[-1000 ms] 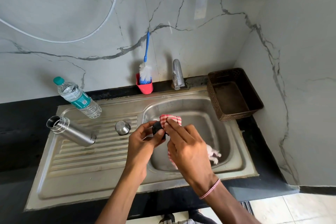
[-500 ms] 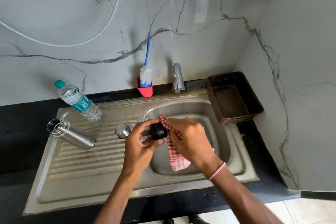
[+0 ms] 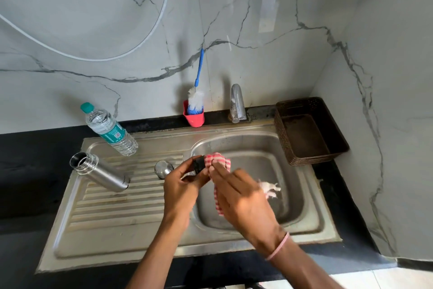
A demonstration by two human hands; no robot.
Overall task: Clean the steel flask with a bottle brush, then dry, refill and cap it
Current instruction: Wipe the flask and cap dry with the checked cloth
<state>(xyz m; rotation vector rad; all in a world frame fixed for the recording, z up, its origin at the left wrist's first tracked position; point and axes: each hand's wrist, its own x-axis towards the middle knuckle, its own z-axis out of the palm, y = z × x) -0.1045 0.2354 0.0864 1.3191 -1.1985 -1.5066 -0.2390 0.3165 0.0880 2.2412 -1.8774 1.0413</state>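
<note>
Steel flask (image 3: 100, 172) lies on its side, uncapped, on the ribbed drainboard (image 3: 112, 218) of the stainless sink, well left of your 2 hands. Grey-veined marble wall (image 3: 93, 19) wraps the corner, and a black counter (image 3: 28, 159) frames the sink. Water bottle (image 3: 110, 129) stands behind the flask. Bottle brush (image 3: 196, 98) sits in its red holder (image 3: 194, 118) beside the tap (image 3: 237, 103), with the brown basket (image 3: 304, 161) at the right. A domed steel cap (image 3: 163, 168) rests on the drainboard just beside your left hand (image 3: 181, 189), which pinches a black stopper (image 3: 198, 164) between thumb and fingers at the basin's edge. Your right hand (image 3: 243, 197), blurred, grips a red-checked cloth (image 3: 216, 161) and presses it against that stopper.
</note>
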